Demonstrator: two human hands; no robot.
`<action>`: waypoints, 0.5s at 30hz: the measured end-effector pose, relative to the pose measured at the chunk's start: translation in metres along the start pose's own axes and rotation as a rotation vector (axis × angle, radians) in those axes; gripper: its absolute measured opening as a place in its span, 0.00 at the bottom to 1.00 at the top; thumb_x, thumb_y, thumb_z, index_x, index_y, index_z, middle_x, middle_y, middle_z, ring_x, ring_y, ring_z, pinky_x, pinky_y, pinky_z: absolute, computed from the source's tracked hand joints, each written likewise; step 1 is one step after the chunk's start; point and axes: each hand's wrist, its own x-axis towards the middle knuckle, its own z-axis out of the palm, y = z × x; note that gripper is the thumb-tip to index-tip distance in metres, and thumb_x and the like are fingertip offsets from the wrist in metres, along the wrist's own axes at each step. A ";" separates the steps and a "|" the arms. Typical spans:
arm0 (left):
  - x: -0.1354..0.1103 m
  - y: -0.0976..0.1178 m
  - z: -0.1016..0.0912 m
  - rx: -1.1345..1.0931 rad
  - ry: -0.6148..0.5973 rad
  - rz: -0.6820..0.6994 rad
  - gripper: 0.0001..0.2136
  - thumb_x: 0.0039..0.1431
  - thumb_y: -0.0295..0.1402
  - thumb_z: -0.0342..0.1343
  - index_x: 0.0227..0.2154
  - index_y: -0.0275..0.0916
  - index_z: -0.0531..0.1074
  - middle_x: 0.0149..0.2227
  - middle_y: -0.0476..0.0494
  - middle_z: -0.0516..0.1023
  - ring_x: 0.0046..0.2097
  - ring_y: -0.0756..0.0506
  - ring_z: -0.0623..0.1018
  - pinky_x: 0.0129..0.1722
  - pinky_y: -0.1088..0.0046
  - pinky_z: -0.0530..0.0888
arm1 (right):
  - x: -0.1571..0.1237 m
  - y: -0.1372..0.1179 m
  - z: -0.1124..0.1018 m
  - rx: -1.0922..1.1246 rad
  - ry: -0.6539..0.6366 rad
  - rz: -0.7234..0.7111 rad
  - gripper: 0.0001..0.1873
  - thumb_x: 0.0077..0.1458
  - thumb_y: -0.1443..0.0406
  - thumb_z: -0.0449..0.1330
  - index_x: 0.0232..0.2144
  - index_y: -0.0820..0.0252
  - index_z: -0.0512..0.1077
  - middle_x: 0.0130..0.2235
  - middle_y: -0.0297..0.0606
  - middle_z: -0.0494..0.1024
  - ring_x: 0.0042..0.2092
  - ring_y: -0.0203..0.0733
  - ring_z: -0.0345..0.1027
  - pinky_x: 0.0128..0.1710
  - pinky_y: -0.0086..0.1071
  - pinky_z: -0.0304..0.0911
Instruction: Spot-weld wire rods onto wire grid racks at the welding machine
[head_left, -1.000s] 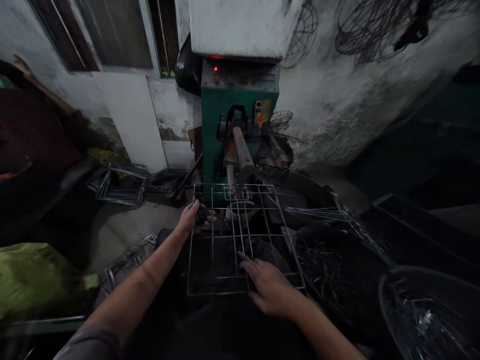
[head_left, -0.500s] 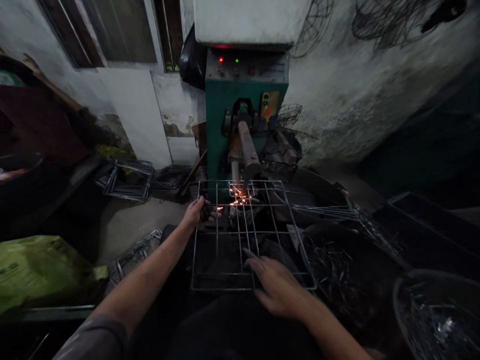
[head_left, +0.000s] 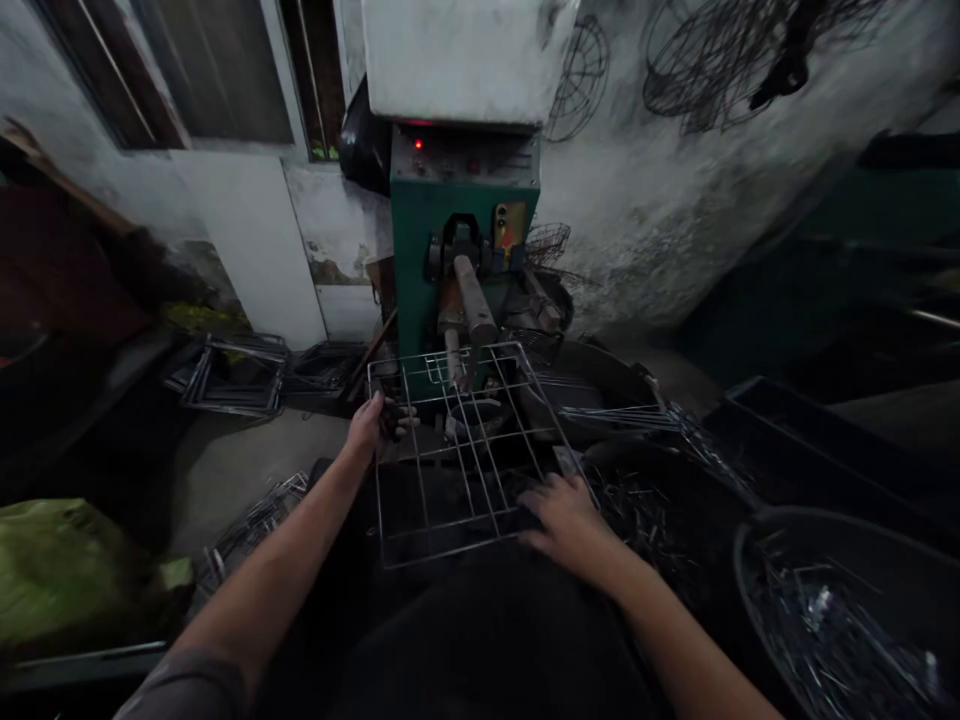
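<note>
A rectangular wire rack (head_left: 424,456) lies tilted in front of me, its far end at the electrodes of a green spot welding machine (head_left: 412,250). My left hand (head_left: 373,428) is closed on the rack's left side, thumb above and fingers reaching underneath; something dark covers part of the fingers. My right hand (head_left: 564,520) has its curled fingers at the near right corner, which it hides; motion blurs the fingertips. The upper electrode arm (head_left: 476,300) reaches out over the rack's far end. One red light glows on the machine panel.
Wire frames (head_left: 240,375) are stacked on the floor at left. A tub of metal pieces (head_left: 840,620) stands at lower right, with bundled rods (head_left: 622,415) beyond it. A yellow-green bag (head_left: 75,570) sits at lower left. Wire baskets (head_left: 697,70) hang on the wall.
The sparks at the electrodes are gone and the green light is off. My right hand has moved from the rack's middle wires to its near right corner. The rack has turned slightly; the view has shifted.
</note>
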 end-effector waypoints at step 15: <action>0.074 0.038 -0.006 -0.098 0.187 0.043 0.13 0.61 0.42 0.48 0.30 0.36 0.62 0.31 0.36 0.77 0.30 0.42 0.79 0.20 0.76 0.69 | 0.104 0.041 -0.052 -0.048 0.118 -0.118 0.19 0.51 0.53 0.61 0.42 0.57 0.73 0.41 0.42 0.77 0.48 0.53 0.60 0.46 0.42 0.46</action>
